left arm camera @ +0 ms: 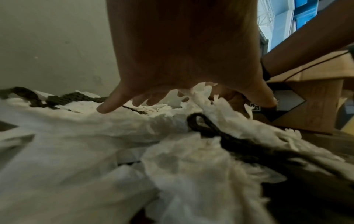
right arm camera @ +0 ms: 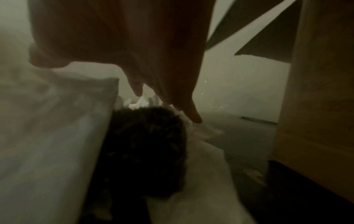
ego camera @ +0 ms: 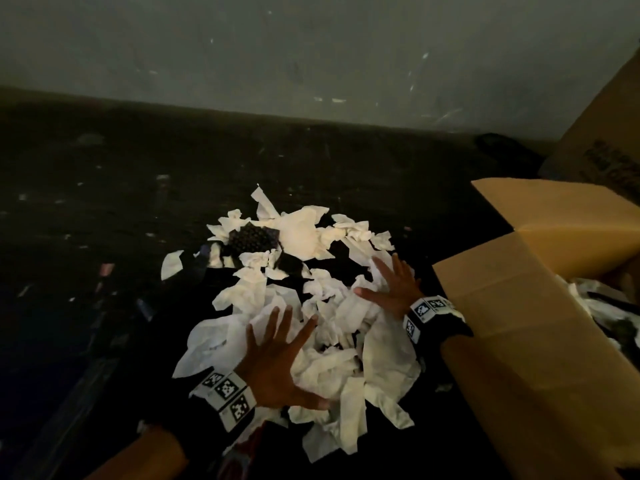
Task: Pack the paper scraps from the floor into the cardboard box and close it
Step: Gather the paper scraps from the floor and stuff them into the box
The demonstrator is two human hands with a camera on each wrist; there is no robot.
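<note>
Dark floor (ego camera: 104, 202) runs to a pale wall (ego camera: 311, 46) across the top of the frame. My left hand (ego camera: 277, 368), low and centre, lies flat with fingers spread on the paper scraps (ego camera: 322, 327); my right hand (ego camera: 394, 282), right of centre, is spread the same way on the heap's far side. Both hold nothing. At the right edge stands the cardboard box (ego camera: 519, 323), flaps open, with white scraps already showing inside. A second box (ego camera: 602, 143) sits upper right.
</note>
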